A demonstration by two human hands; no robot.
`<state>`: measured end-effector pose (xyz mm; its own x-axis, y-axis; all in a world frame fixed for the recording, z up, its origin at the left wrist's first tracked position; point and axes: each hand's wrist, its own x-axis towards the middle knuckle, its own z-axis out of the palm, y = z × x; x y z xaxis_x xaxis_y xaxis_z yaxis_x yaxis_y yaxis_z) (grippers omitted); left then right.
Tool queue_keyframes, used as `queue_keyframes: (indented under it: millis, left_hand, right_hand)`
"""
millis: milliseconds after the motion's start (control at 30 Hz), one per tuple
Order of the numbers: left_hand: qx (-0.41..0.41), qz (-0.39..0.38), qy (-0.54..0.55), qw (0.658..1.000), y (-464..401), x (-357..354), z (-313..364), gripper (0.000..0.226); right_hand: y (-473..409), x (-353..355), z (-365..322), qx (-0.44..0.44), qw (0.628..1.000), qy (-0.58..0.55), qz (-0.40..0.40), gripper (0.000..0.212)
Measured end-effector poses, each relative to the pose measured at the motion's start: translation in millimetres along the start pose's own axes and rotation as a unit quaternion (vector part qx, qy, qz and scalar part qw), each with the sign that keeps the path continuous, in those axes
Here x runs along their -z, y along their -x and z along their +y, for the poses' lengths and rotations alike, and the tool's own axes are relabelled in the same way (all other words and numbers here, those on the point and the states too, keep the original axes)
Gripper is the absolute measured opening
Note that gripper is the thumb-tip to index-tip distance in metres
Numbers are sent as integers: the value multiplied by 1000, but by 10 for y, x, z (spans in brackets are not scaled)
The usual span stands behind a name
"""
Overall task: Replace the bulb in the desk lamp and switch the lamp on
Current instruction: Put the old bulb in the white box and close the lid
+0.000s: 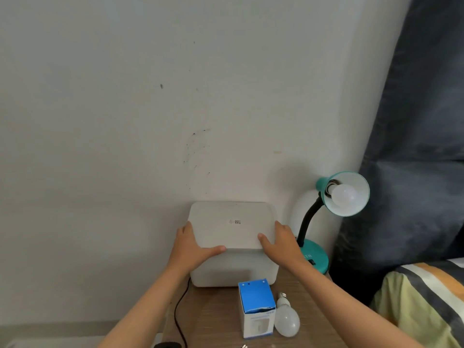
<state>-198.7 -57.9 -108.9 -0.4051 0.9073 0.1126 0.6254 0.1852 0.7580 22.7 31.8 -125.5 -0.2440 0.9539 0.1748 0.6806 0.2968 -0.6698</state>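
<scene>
A teal desk lamp (316, 257) with a black gooseneck stands at the right of the wooden table, its shade (351, 194) facing me with a white bulb (344, 195) screwed in and unlit. A loose white bulb (287, 320) lies on the table beside a blue and white bulb box (256, 310). My left hand (193, 246) grips the left front edge of the lid (231, 224) of a white plastic box (233, 270). My right hand (281, 243) grips the lid's right front corner. The lid is tilted up off the box.
The wooden table (213, 317) stands against a white wall. A black cable (179, 312) runs down the table's left side. A dark curtain (414, 146) hangs at the right, with striped bedding (426, 297) below it.
</scene>
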Motion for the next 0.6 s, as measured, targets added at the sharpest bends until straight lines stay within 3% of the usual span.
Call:
queue_keyframes:
  millis: [333,600]
  left_hand:
    - [-50,31,5,998,122,175,233,102]
    - [-68,46,0,997,1086,144,419,113]
  right_hand:
    - [71,341,-246,44,997,8,61,47]
    - [965,833,-196,57,994,61,72,50]
